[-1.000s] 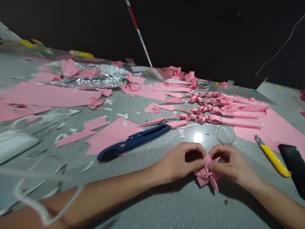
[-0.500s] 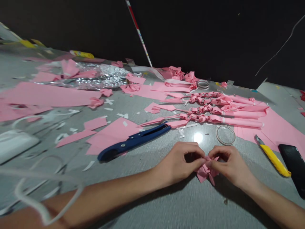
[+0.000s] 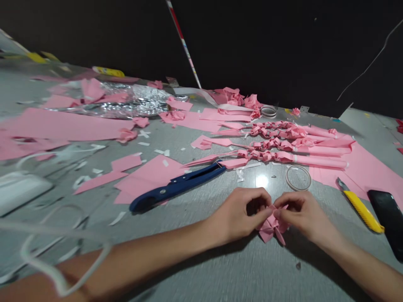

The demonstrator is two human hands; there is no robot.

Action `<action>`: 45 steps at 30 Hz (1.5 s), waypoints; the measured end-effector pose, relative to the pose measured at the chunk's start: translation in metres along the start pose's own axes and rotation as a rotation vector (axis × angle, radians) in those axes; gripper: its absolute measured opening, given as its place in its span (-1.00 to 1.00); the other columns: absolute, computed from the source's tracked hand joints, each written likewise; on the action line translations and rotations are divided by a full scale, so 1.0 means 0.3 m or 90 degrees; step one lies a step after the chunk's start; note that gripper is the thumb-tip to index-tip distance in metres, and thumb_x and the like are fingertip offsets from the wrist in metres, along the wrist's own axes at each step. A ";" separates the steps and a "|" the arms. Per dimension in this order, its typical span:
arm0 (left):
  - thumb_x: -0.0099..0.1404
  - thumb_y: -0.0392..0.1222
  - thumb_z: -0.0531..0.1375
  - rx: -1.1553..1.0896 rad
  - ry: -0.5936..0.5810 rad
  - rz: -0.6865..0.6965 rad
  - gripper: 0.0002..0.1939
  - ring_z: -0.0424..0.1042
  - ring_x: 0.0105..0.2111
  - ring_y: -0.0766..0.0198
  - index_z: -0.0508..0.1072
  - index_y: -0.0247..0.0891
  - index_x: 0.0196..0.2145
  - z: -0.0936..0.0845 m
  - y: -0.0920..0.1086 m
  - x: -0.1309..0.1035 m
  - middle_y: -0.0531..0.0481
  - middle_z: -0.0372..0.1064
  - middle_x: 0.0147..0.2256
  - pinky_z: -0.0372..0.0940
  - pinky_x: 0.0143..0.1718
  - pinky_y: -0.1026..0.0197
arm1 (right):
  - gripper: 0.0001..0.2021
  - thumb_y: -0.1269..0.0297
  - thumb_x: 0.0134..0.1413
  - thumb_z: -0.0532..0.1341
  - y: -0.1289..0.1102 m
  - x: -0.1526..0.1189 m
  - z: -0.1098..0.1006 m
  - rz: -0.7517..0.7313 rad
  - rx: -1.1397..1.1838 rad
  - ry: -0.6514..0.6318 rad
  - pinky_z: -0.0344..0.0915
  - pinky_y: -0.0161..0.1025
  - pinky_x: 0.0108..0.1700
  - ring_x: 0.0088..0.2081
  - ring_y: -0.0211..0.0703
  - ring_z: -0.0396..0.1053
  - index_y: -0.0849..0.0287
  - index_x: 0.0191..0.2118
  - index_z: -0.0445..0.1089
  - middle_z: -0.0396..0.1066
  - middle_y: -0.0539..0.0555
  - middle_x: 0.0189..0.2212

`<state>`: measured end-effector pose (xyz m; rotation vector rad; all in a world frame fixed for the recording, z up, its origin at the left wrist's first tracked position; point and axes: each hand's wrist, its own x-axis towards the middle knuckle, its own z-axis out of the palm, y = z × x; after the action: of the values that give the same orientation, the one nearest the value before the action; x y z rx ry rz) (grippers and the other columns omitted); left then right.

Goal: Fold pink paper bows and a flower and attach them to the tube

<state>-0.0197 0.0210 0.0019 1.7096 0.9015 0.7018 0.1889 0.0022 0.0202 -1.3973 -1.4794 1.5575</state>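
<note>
A small folded pink paper flower [image 3: 271,228] is held just over the grey table, in the lower middle right of the head view. My left hand [image 3: 241,212] pinches its upper left side between thumb and forefinger. On the other side my right hand [image 3: 300,214] pinches the flower's upper right petals. The fingertips of both hands nearly meet at the top of the flower, and its lower petals point down and outward. Beyond the hands lie pink paper stems with curled, chained strips [image 3: 267,156].
Dark blue scissors [image 3: 176,186] lie left of the hands. A tape ring [image 3: 298,178], a yellow cutter [image 3: 363,209] and a black phone [image 3: 387,222] are at the right. Pink sheets [image 3: 69,125] and silvery wrap [image 3: 135,100] spread behind. A white cord [image 3: 47,268] crosses the lower left.
The fingers of both hands have shifted slightly on the flower, and its petals have moved a little. Everything else stays in place.
</note>
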 end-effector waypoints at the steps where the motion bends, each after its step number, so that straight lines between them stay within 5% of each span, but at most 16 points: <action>1: 0.40 -0.11 0.24 0.030 0.009 0.024 -0.80 0.39 -0.48 0.33 0.56 -0.27 -0.32 0.002 -0.004 -0.002 0.07 0.48 -0.49 0.22 -0.39 0.28 | -0.88 0.26 -0.06 0.34 0.004 0.000 0.002 -0.006 -0.007 0.010 0.27 -0.26 -0.43 -0.52 -0.22 0.38 0.14 -0.42 0.63 0.51 0.01 -0.56; 6: 0.40 -0.22 0.22 0.133 0.051 0.136 -0.85 0.46 -0.39 0.30 0.60 -0.25 -0.30 0.007 -0.018 -0.015 0.04 0.55 -0.41 0.25 -0.28 0.25 | -0.87 0.28 -0.06 0.32 0.012 0.003 0.009 -0.027 -0.037 0.040 0.24 -0.23 -0.40 -0.49 -0.21 0.36 0.14 -0.41 0.65 0.52 0.02 -0.54; 15: 0.42 -0.17 0.22 0.094 0.028 0.096 -0.83 0.38 -0.50 0.33 0.53 -0.25 -0.33 0.000 0.004 -0.012 0.08 0.48 -0.50 0.22 -0.39 0.29 | -0.91 0.24 -0.01 0.40 -0.002 0.002 0.003 -0.021 -0.016 -0.002 0.26 -0.25 -0.41 -0.53 -0.24 0.33 0.13 -0.41 0.59 0.43 -0.03 -0.59; 21: 0.38 -0.28 0.18 0.128 0.049 0.151 -0.85 0.47 -0.40 0.29 0.56 -0.24 -0.30 0.006 -0.006 -0.020 0.02 0.55 -0.41 0.29 -0.31 0.26 | -0.88 0.20 0.06 0.39 0.025 0.003 0.014 -0.038 -0.034 0.034 0.34 -0.23 -0.41 -0.51 -0.21 0.40 0.13 -0.37 0.62 0.51 0.01 -0.53; 27: 0.41 -0.18 0.21 0.038 0.133 0.081 -0.85 0.46 -0.43 0.30 0.49 -0.25 -0.33 -0.012 -0.002 -0.010 0.06 0.49 -0.44 0.34 -0.31 0.26 | -0.58 0.05 0.16 0.42 0.031 -0.001 -0.003 -0.106 0.040 0.091 0.56 -0.11 -0.12 -0.10 0.00 0.62 0.10 0.08 0.59 0.65 0.20 -0.04; 37: 0.41 -0.16 0.25 -0.009 0.117 0.075 -0.89 0.47 -0.37 0.28 0.45 -0.24 -0.26 -0.006 -0.005 -0.014 0.05 0.48 -0.37 0.38 -0.26 0.23 | -0.79 0.14 0.21 0.41 0.061 -0.009 0.018 -0.184 -0.093 0.150 0.53 -0.05 -0.03 -0.09 0.03 0.60 0.09 -0.11 0.63 0.66 0.15 -0.12; 41: 0.42 -0.21 0.30 0.045 0.113 0.125 -0.93 0.51 -0.30 0.25 0.49 -0.22 -0.16 -0.006 -0.001 -0.025 0.04 0.54 -0.29 0.40 -0.20 0.20 | -0.86 0.21 0.24 0.41 0.052 -0.021 0.028 -0.268 -0.120 0.167 0.54 -0.08 -0.08 -0.13 -0.01 0.61 0.07 -0.11 0.62 0.67 0.12 -0.15; 45: 0.44 -0.28 0.32 0.127 0.153 0.280 -0.78 0.55 -0.11 0.16 0.50 -0.17 0.02 -0.008 -0.008 -0.038 -0.06 0.58 -0.12 0.43 -0.03 0.11 | -0.78 0.37 0.32 0.34 0.049 -0.043 0.028 -0.445 -0.196 0.177 0.57 -0.08 -0.08 -0.11 -0.04 0.62 0.01 0.03 0.57 0.67 0.10 -0.12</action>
<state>-0.0286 0.0132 -0.0001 2.0608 0.7814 1.1604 0.1884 -0.0158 0.0088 -1.0189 -1.8112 0.7007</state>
